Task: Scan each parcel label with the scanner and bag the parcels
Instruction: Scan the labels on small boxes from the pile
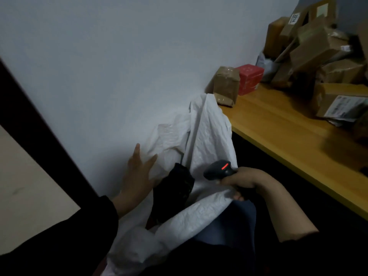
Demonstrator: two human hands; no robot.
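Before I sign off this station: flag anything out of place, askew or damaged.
The cardboard parcels at the table's far end are heaped loosely, several tilted against each other; they could slide. A brown taped parcel sits right at the table's corner, beside the white sack. No spill or damage shows.

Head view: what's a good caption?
Open left hand beside black parcel in crumpled white sack; right hand grips black handheld scanner.

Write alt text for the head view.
A right hand grips a barcode scanner, red light on, at the mouth of a white sack holding a black parcel; the open left hand touches the sack. Brown parcels and a red box sit on a wooden table.
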